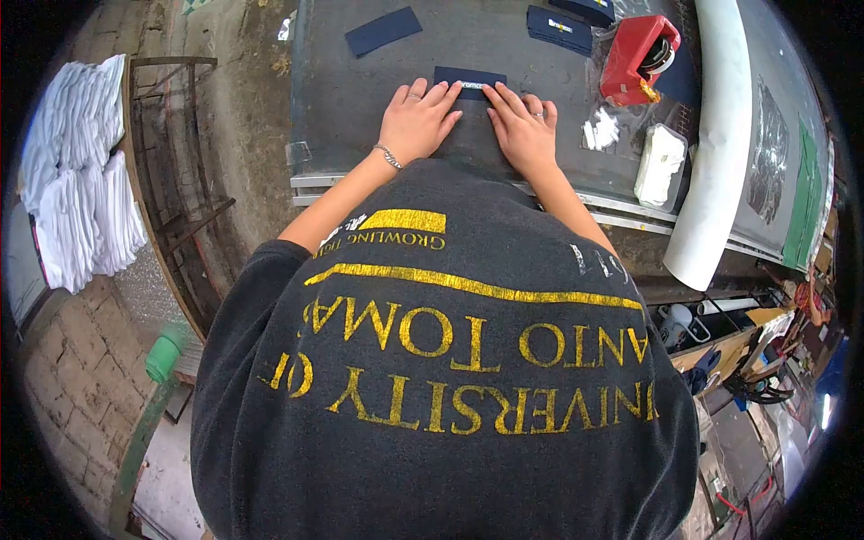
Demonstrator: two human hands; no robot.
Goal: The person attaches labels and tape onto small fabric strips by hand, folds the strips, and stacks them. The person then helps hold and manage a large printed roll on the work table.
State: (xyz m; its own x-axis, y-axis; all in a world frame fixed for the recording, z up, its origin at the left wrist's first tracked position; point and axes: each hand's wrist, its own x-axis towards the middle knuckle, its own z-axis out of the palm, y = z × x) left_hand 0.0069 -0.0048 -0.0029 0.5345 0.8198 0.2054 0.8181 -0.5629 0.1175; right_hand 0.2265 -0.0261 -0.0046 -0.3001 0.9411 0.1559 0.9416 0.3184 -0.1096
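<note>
A small navy fabric piece (pixel 470 76) with a white printed word lies flat on the dark tabletop. My left hand (pixel 419 117), with a ring and a wrist chain, rests its extended fingertips on the piece's lower left. On its lower right lie the outstretched fingers of my right hand (pixel 524 130), which also wears a ring. Both hands are open, and the fingertips partly cover the print. A plain navy piece (pixel 383 32) lies up and to the left. Farther right is a stack of printed navy pieces (pixel 560 32), with another navy stack (pixel 585 9) behind it.
Right of my hands sit a red tape dispenser (pixel 630 61), small white scraps (pixel 600 130) and a white bundle in clear plastic (pixel 661 166). A long white roll (pixel 722 135) crosses the table's right side. Folded white cloths (pixel 85 171) lie at far left, above a green container (pixel 164 357).
</note>
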